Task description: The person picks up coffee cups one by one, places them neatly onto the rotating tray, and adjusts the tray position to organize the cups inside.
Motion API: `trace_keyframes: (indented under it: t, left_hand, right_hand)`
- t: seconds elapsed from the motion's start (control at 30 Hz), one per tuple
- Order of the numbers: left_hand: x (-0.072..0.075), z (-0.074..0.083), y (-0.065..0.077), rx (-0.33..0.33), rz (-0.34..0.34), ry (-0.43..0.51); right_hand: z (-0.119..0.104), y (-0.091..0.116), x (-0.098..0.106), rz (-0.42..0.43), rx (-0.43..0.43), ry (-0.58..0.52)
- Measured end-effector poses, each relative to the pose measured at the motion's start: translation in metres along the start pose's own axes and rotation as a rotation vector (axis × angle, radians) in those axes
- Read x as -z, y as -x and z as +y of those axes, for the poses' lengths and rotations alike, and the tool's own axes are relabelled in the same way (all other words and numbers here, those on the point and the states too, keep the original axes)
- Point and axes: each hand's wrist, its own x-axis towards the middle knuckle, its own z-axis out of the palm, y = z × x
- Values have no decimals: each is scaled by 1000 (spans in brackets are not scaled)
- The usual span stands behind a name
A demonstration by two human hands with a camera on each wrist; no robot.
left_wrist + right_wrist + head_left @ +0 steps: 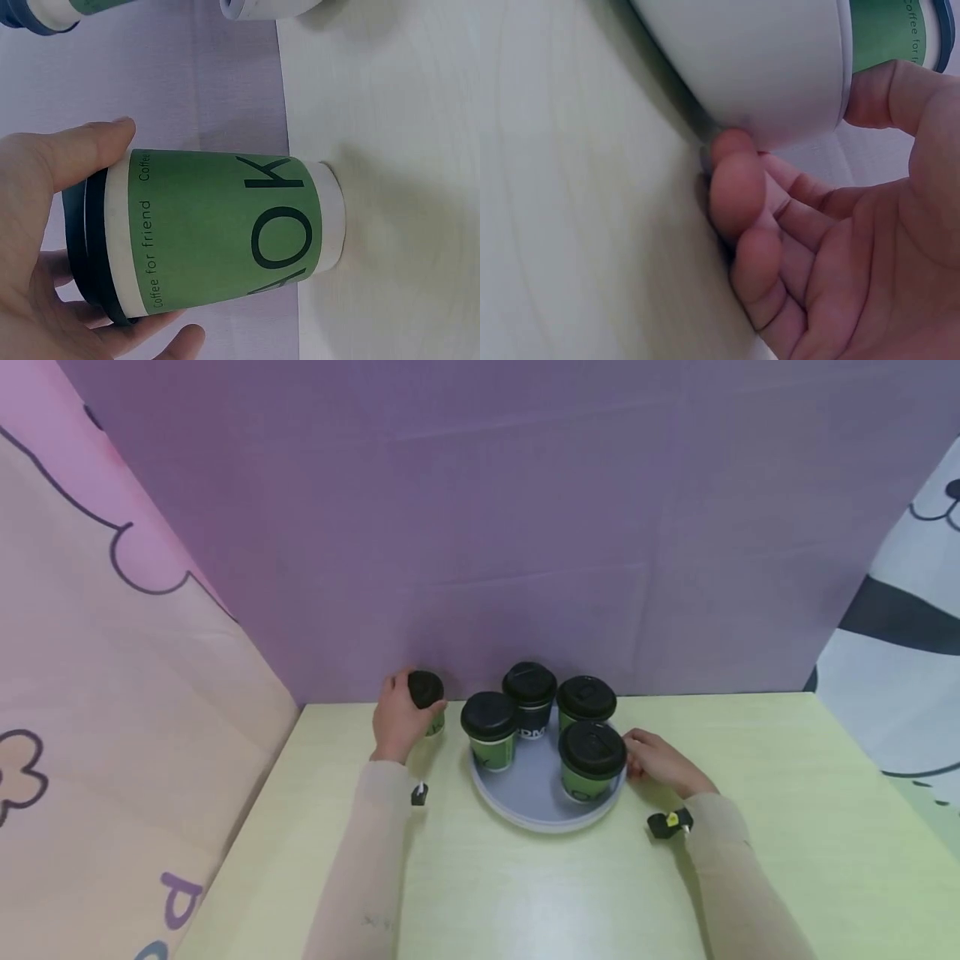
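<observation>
My left hand (400, 720) grips a green paper coffee cup (217, 225) by its black lid, left of the round tray (534, 789). In the left wrist view the thumb is on one side of the lid and the fingers are on the other. Whether the cup's base touches the table cannot be told. With my right hand (663, 762) I hold the tray's right side; in the right wrist view the thumb lies at the rim and curled fingertips (739, 191) press low on the white wall (772, 67).
On the tray stand a left green cup (492, 752), a dark cup (532, 718) at the back, and two more green cups, one behind right (587, 700) and one in front (588, 781). A purple cloth wall (480, 527) rises behind the pale table (525, 893).
</observation>
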Motion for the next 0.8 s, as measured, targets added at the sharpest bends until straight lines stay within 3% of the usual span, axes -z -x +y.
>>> trace_keyframes:
  t: [0.47,0.8]
  left_hand:
    - [4,-3,25,-25,52,44]
    - [22,9,45,-53,63,41]
  right_hand:
    - [0,2,2,-9,15,-13]
    - [-4,2,0,-11,1,-7]
